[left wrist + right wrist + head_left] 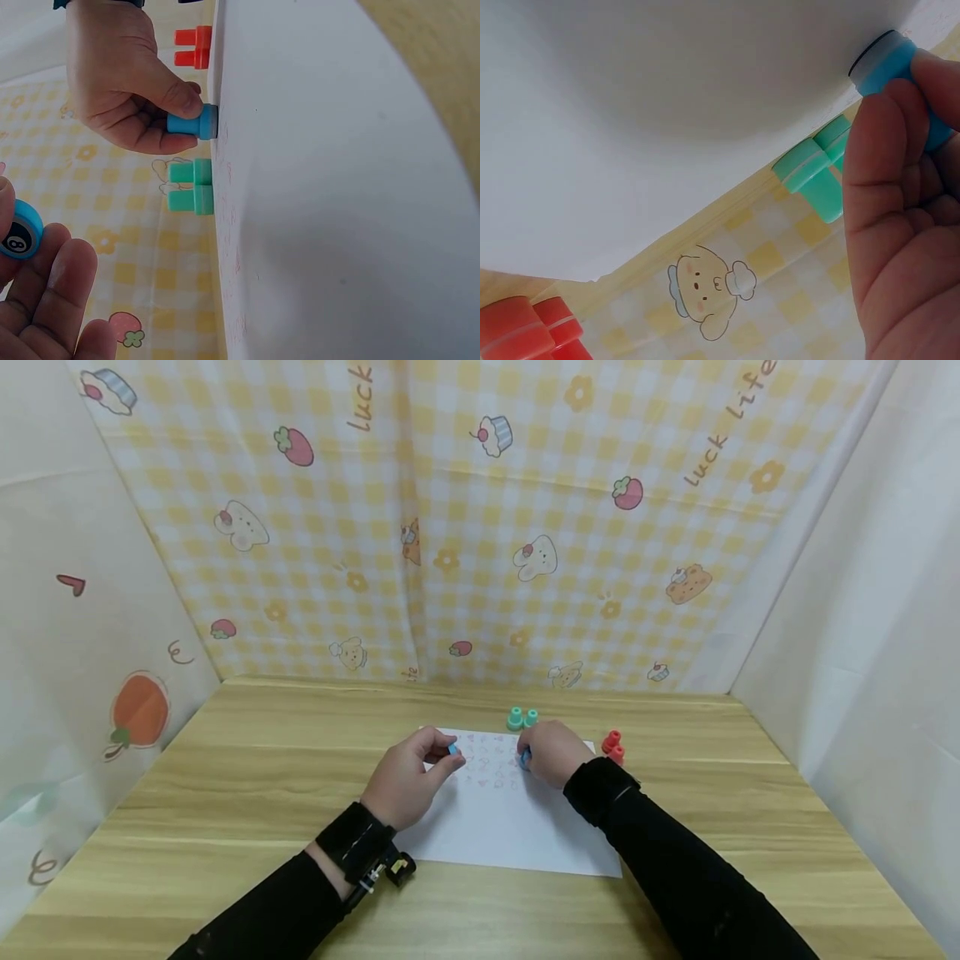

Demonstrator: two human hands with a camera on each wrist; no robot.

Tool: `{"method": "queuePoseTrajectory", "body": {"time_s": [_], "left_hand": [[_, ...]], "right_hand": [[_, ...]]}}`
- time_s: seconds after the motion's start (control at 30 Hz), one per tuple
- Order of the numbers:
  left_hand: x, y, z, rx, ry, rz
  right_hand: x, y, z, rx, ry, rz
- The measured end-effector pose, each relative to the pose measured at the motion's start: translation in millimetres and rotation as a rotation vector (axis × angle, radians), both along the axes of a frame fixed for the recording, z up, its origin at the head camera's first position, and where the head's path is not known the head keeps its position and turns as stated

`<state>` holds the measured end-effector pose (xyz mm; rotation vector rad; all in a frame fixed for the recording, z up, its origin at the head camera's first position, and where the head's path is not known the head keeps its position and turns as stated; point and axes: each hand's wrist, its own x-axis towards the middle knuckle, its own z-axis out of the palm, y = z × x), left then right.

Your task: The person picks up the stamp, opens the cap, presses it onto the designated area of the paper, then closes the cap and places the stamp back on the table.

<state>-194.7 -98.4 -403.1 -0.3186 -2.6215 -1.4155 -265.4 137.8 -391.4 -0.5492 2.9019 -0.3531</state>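
My left hand (405, 785) pinches a small round blue cap (31, 217) between thumb and fingers, held above the paper's left side. A black picture with an 8 shows on the cap's face. My right hand (557, 755) grips a blue stamp (184, 125) by its handle, its base toward the white paper (510, 835). In the right wrist view the stamp's dark rim lies close to the sheet; whether it touches I cannot tell. Rows of small faint reddish prints (483, 760) cover the paper's upper part.
Two green stamps (514, 719) stand behind the paper's far edge. To the right of the sheet are two red stamps (612, 742), partly beside my right wrist. A yellow checked cloth (465, 593) hangs behind the wooden table (262, 760).
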Motion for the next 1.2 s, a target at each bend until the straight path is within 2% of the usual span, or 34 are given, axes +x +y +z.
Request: {"method": "queuePoseTrajectory", "body": {"time_s": [1.07, 1.2], "left_hand": [[0.0, 0.5, 0.4, 0.004, -0.005, 0.009], [0.6, 0.7, 0.5, 0.006, -0.007, 0.012]], "right_hand": [[-0.9, -0.8, -1.6, 0.01, -0.004, 0.006], [-1.1, 1.5, 0.5, -0.013, -0.005, 0.001]]}}
